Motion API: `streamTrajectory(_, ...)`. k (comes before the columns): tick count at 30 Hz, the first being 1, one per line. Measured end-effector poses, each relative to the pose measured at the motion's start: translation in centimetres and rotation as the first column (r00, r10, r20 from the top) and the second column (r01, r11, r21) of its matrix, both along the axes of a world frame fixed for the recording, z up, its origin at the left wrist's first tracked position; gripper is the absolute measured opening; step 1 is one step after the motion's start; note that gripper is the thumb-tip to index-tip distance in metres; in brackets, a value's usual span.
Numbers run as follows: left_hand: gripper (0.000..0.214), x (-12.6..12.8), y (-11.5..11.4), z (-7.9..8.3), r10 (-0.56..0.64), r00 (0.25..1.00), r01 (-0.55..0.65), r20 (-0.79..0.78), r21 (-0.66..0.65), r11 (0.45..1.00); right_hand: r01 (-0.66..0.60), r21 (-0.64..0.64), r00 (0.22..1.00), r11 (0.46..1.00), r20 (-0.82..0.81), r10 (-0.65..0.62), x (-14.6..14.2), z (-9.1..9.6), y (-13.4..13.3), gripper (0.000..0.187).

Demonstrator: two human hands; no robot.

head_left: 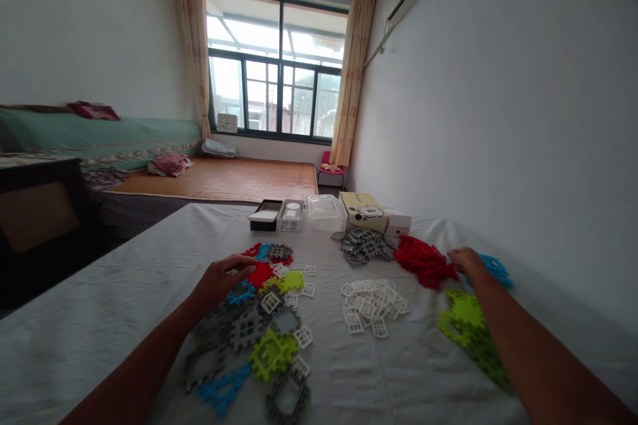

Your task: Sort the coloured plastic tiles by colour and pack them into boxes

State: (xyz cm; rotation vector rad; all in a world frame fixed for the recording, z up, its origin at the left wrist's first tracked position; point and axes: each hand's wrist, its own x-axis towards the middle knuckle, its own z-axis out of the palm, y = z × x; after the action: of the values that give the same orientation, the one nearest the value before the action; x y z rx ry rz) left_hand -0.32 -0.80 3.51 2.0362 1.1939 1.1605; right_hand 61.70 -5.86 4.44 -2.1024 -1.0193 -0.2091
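My left hand [222, 279] rests on a joined patch of flat interlocking plastic tiles [259, 325] in grey, blue, red, lime and white, its fingers curled onto a red tile [260, 273]. My right hand [464, 260] reaches far right, fingers bent down on the edge of a heap of red tiles [423, 262]. Blue tiles [497, 270] lie just behind that hand. A lime heap [468, 322] sits under my right forearm. White tiles [373, 305] and grey tiles [363, 244] lie in separate heaps between the hands.
The table wears a white cloth [100, 319]. Along its far edge stand a black box [264, 214], a white box [291, 214], a clear tub [323, 207], a yellow carton [363, 210] and a small white box [399, 224]. Beyond are a bed and a window.
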Motion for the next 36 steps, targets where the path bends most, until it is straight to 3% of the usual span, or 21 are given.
streamTrajectory(3,0.033,-0.1,0.2,-0.1,-0.001,1.0,0.001,0.003,-0.008,1.0,0.001,-0.123,1.0,0.992,0.002,0.0,0.2,0.9,-0.1,0.016)
streamTrajectory(5,0.033,0.0,0.2,-0.2,-0.013,1.0,0.013,0.014,-0.027,1.0,-0.001,-0.138,0.999,0.99,0.036,0.006,-0.8,1.8,0.1,0.015)
streamTrajectory(7,0.033,0.5,-0.2,-0.1,-0.034,0.998,0.037,0.045,-0.064,0.997,-0.013,-0.105,0.996,0.994,0.092,0.023,-3.6,2.9,0.5,0.022)
streamTrajectory(9,0.032,1.2,-0.7,-0.1,-0.069,0.994,0.078,0.09,-0.106,0.991,-0.177,-0.069,0.973,0.982,0.137,0.185,-8.7,3.8,1.0,0.03)
streamTrajectory(10,0.032,1.6,-1.0,0.0,-0.101,0.988,0.115,0.114,-0.121,0.986,-0.333,-0.058,0.928,0.941,0.155,0.338,-12.0,4.1,1.0,0.032)
streamTrajectory(12,0.031,2.4,-1.6,0.0,-0.156,0.978,0.176,0.136,-0.143,0.974,-0.713,-0.101,0.691,0.694,0.066,0.72,-19.4,4.5,0.5,0.035)
streamTrajectory(14,0.028,2.9,-2.0,-0.1,-0.206,0.972,0.221,0.114,-0.133,0.966,-0.89,-0.129,0.441,0.438,0.005,0.897,-26.6,4.3,-0.9,0.037)
streamTrajectory(15,0.027,3.0,-2.1,-0.1,-0.221,0.971,0.231,0.095,-0.12,0.965,-0.925,-0.142,0.358,0.353,-0.008,0.934,-29.7,4.0,-1.6,0.04)
streamTrajectory(17,0.025,3.0,-2.3,-0.1,-0.231,0.971,0.235,0.056,-0.101,0.967,-0.95,-0.153,0.274,0.272,0.01,0.962,-34.3,3.2,-2.9,0.046)
streamTrajectory(19,0.026,2.9,-2.5,-0.1,-0.242,0.97,0.245,0.037,-0.113,0.963,-0.956,-0.137,0.252,0.258,0.061,0.966,-37.0,2.4,-3.4,0.045)
streamTrajectory(22,0.028,3.0,-2.6,-0.1,-0.279,0.96,0.281,0.032,-0.155,0.947,-0.959,-0.108,0.25,0.261,0.103,0.963,-37.5,2.1,-2.9,0.028)
streamTrajectory(24,0.029,3.1,-2.5,-0.2,-0.283,0.959,0.284,0.033,-0.161,0.945,-0.949,-0.092,0.293,0.302,0.096,0.951,-35.7,2.3,-1.9,0.025)
streamTrajectory(26,0.03,3.0,-2.2,-0.4,-0.255,0.966,0.257,0.034,-0.148,0.955,-0.917,-0.049,0.392,0.397,0.08,0.916,-32.1,2.6,-0.5,0.026)
streamTrajectory(29,0.031,2.7,-1.5,-0.7,-0.183,0.982,0.188,0.057,-0.113,0.976,-0.789,0.055,0.613,0.612,0.004,0.79,-23.6,3.2,1.7,0.03)
streamTrajectory(31,0.033,2.2,-1.0,-0.7,-0.116,0.991,0.121,0.07,-0.082,0.989,-0.547,0.069,0.835,0.835,-0.025,0.549,-17.2,3.6,2.6,0.033)
streamTrajectory(33,0.033,1.8,-0.7,-0.6,-0.055,0.997,0.059,0.06,-0.055,0.997,-0.381,0.071,0.923,0.922,-0.023,0.383,-11.3,4.0,2.9,0.038)
streamTrajectory(36,0.036,1.1,-0.3,-0.4,0.0,0.999,0.002,0.048,-0.046,0.999,-0.209,0.062,0.978,0.976,-0.006,0.21,-5.3,3.9,2.6,0.032)
